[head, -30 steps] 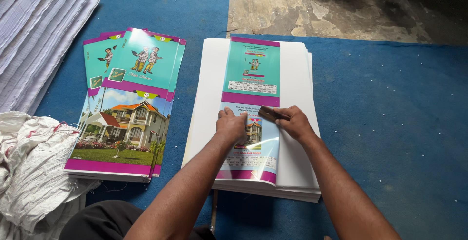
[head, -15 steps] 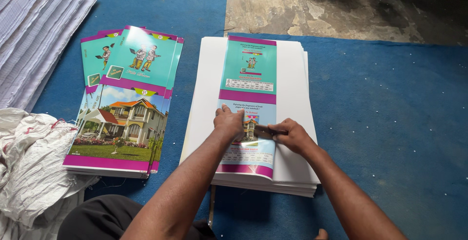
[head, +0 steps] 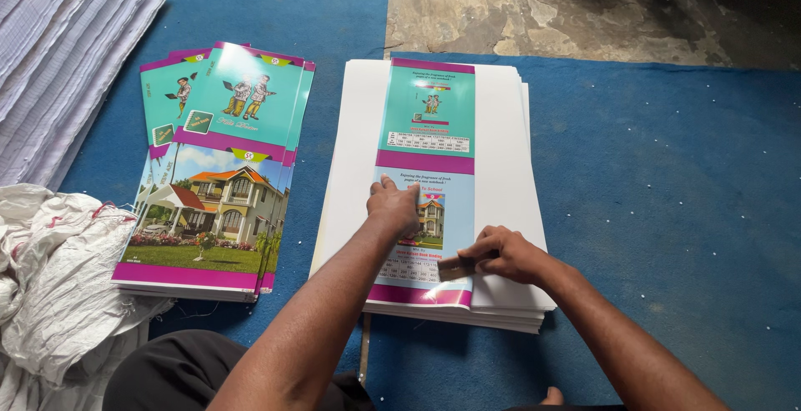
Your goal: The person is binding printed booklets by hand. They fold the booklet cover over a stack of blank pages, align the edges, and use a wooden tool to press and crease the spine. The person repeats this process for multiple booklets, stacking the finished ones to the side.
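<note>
I see one teal-and-magenta printed cover sheet (head: 425,169) under my left fingers (head: 390,204), extending beyond them. Stack of teal house-picture covers (head: 219,177) well left of them.

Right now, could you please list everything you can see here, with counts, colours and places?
printed cover sheet: one, teal and light blue with magenta bands, on top of the white stack
white sheet stack: one pile, white, centre of the mat
printed cover pile: one fanned pile, teal above, house picture below, magenta edges, left of the white stack
floor mat: one, blue, under everything
bare concrete floor: grey-brown, top right
white ribbed sheets: one pile, top left
white sack cloth: crumpled, bottom left
small flat tool: one, brownish, in the right hand
left hand: pressing flat on the cover sheet
right hand: gripping the tool against the cover sheet's lower right edge
</note>
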